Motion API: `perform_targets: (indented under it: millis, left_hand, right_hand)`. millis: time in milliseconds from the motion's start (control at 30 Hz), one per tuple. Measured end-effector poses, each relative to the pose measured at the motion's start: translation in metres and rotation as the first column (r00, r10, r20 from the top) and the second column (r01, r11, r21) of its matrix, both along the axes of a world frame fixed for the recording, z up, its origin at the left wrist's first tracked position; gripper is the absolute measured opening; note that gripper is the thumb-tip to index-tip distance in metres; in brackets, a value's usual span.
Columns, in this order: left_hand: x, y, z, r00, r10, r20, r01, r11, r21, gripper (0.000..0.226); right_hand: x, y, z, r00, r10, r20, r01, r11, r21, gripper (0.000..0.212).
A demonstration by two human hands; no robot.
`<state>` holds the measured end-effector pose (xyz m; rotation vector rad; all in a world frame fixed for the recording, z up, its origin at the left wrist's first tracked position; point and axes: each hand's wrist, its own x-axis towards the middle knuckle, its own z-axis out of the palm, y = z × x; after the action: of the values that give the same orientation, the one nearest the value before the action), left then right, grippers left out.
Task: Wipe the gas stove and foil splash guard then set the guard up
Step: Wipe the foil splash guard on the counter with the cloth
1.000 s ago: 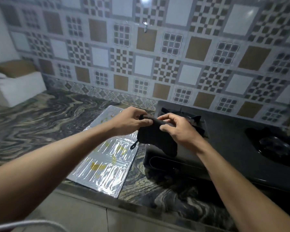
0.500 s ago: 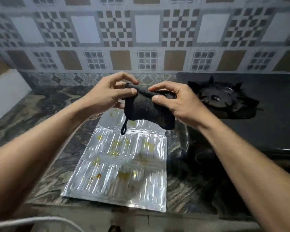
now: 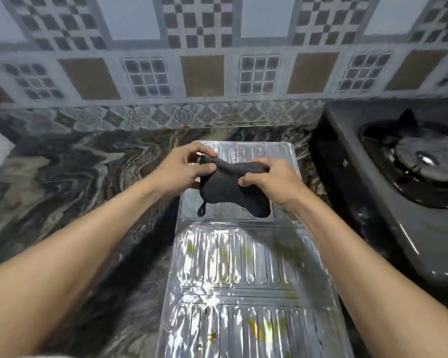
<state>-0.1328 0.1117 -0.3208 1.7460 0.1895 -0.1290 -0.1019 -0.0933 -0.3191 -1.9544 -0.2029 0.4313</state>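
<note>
Foil splash guard point(image 3: 243, 280) lies flat on the marbled countertop point(image 3: 88, 177), a long ribbed silver sheet running from near the camera toward the tiled wall point(image 3: 204, 73). Its far edge stops just short of the patterned border strip at the foot of the wall. The wall fills the top of the view with checkered, brown and pale squares. The countertop, dark with swirling cream veins, spreads out to the left of the guard and shows as a narrow band on its right.

On the right stands the gas stove point(image 3: 360, 164), dark and glossy, just beside the guard's right edge. Whether the two touch cannot be told. Its burner point(image 3: 422, 161) sits under a black pan support, and nothing rests on it.

Two bare forearms reach in from the lower corners and meet above the far half of the guard. The left hand point(image 3: 179, 169) pinches one upper corner of a dark grey cloth point(image 3: 230, 187) between thumb and curled fingers. The right hand point(image 3: 272, 179) grips the opposite upper edge, fingers bent over the top and thumb pressed on the near face. The cloth hangs between them, stretched across its top edge and hiding part of the foil beneath. Whether its lower edge touches the foil cannot be told.

A small hanging loop point(image 3: 201, 210) dangles from the cloth's lower left corner. Yellowish spots point(image 3: 254, 329) fleck the near panels of the guard.
</note>
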Motion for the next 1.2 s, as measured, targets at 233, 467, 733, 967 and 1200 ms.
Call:
perform_targets:
  millis: [233,467,733,967,1200]
  left_hand:
    - [0.071,0.038,-0.036,0.999,-0.021,-0.046,0.026,0.994,0.109,0.023]
    - [0.114,0.097,-0.062,0.912,-0.28,-0.299,0.399,0.448,0.8,0.107]
    - [0.12,0.117,-0.092,0.803,-0.343,-0.487,0.537,0.062,0.842,0.141]
    - [0.139,0.115,-0.094,0.757,-0.35,-0.552,0.605,0.056,0.794,0.154]
    - [0.144,0.116,-0.097,0.732,-0.358,-0.58,0.639,0.067,0.766,0.162]
  right_hand:
    - [0.065,0.048,-0.006,1.0,0.014,0.021,-0.011,0.987,-0.157,0.009]
    - [0.11,0.091,-0.019,0.954,0.018,0.3,0.082,0.946,-0.315,0.012]
    - [0.084,0.127,-0.084,0.86,0.447,0.245,-0.192,0.729,-0.657,0.059]
    - [0.087,0.149,-0.138,0.821,0.471,0.322,-0.094,0.668,-0.738,0.057]
    - [0.106,0.142,-0.148,0.79,0.48,0.381,-0.088,0.704,-0.705,0.054]
